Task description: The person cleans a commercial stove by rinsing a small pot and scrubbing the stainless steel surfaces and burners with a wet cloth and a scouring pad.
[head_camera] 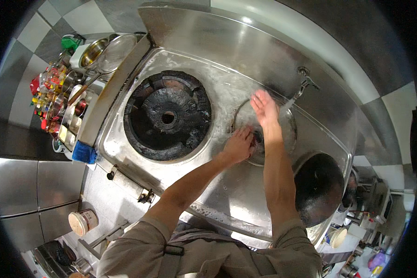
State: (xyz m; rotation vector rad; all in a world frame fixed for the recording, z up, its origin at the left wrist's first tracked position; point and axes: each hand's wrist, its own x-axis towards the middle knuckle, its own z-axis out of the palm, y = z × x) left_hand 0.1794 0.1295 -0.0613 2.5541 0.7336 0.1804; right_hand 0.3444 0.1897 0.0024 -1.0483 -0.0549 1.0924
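Note:
My right hand (pixel 265 107) is raised over a round basin (pixel 291 133) set into the stainless-steel range top (pixel 208 187), fingers spread and holding nothing visible. Beside it, a wall-mounted tap (pixel 303 83) slants down, and what looks like a stream of water leaves its spout. My left hand (pixel 241 144) reaches low to the basin's left side, fingers bent. Something dark and reddish shows at its fingertips; whether the hand grips it is hidden. Motion blurs both hands.
A black wok burner (pixel 168 116) lies to the left. A dark wok (pixel 319 187) rests at the right. Beyond the left ledge are a wire strainer (pixel 116 52), condiment containers (pixel 55 104) and a blue cloth (pixel 84 152). A lidded bucket (pixel 83 222) stands on the floor.

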